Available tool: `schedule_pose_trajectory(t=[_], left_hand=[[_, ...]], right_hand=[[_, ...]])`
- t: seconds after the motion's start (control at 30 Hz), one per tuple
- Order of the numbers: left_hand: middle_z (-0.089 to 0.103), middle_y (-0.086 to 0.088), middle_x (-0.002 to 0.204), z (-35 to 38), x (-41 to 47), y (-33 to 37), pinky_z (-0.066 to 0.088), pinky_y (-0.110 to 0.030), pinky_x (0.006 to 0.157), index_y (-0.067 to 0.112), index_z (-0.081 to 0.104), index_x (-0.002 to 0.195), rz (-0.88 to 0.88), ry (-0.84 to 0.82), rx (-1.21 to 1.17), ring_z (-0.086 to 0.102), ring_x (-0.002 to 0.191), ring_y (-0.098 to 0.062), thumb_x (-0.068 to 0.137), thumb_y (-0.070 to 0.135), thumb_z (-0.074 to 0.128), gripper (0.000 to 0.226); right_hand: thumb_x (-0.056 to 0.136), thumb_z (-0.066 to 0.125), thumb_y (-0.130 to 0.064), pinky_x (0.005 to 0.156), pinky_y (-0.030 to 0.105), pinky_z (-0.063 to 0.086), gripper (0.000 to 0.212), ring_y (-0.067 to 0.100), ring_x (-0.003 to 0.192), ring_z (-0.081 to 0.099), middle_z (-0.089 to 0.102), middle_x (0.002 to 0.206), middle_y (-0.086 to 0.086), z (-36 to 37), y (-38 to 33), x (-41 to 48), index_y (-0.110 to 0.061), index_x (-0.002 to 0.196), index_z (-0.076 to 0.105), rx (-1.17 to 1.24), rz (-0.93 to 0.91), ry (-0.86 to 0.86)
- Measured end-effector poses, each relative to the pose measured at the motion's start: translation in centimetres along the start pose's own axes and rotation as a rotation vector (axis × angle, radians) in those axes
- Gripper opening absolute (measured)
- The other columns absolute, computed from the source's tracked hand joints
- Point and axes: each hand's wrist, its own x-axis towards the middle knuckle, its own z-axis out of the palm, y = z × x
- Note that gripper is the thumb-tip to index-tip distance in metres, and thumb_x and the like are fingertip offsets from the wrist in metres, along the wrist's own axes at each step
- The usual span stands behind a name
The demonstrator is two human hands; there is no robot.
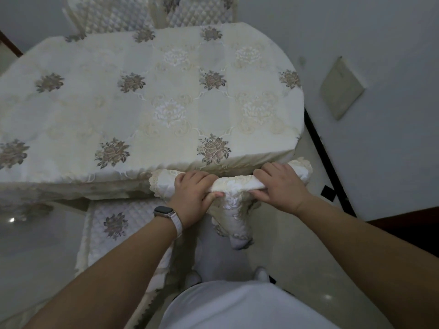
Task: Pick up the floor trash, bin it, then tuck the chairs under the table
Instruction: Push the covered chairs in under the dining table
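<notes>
The cream fabric-covered chair back [237, 184], with lace trim and embroidered pattern, stands at the near right edge of the table, its top rail just beside the hanging tablecloth edge. The left hand [192, 198] grips the top rail left of centre, fingers curled over the far side and thumb pressed underneath on the near side. The right hand [280, 186] grips the rail right of centre in the same manner. A light-strapped wristwatch [166, 213] sits on the left wrist.

The rounded table [152, 100] carries a cream quilted tablecloth with grey-brown floral motifs. To the left of the held chair, a second chair with a white quilted floral cover [114, 224] stands at the table's near edge. Two further quilted chair backs [152, 13] stand at the far side. A pale square wall panel [342, 87] is on the right wall, above the glossy tile floor [297, 245].
</notes>
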Motion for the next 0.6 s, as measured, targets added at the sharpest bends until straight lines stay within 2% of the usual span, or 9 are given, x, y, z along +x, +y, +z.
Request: schedule_pose_trajectory(t=[0.13, 0.33, 0.6], left_hand=[[0.066, 0.001, 0.104, 0.3, 0.2, -0.1, 0.031, -0.039, 0.087, 0.019, 0.069, 0.109, 0.01, 0.005, 0.004, 0.049, 0.102, -0.017, 0.087, 0.057, 0.049, 0.048], [0.065, 0.001, 0.106, 0.3, -0.2, 0.5, 0.034, -0.043, 0.088, 0.02, 0.068, 0.112, -0.037, -0.064, 0.028, 0.057, 0.102, -0.026, 0.088, 0.056, 0.047, 0.048], [0.065, 0.0, 0.113, -0.6, 0.3, 1.6, 0.03, -0.042, 0.095, 0.021, 0.066, 0.119, -0.118, -0.179, 0.047, 0.055, 0.11, -0.028, 0.087, 0.059, 0.04, 0.056]], right_hand=[[0.086, 0.046, -0.06, 0.073, 0.04, 0.044, 0.055, 0.031, 0.082, 0.056, 0.059, 0.092, 0.009, 0.2, 0.6, 0.2, -0.01, 0.1, 0.065, 0.027, -0.015, -0.036], [0.086, 0.047, -0.057, 0.071, 0.039, 0.043, 0.05, 0.031, 0.08, 0.054, 0.057, 0.089, 0.009, 0.5, 1.3, 0.4, -0.011, 0.097, 0.063, 0.043, -0.074, -0.085], [0.086, 0.049, -0.058, 0.072, 0.038, 0.04, 0.05, 0.03, 0.082, 0.055, 0.058, 0.092, 0.008, 0.1, 1.4, 0.4, -0.012, 0.1, 0.062, 0.078, -0.069, -0.101]])
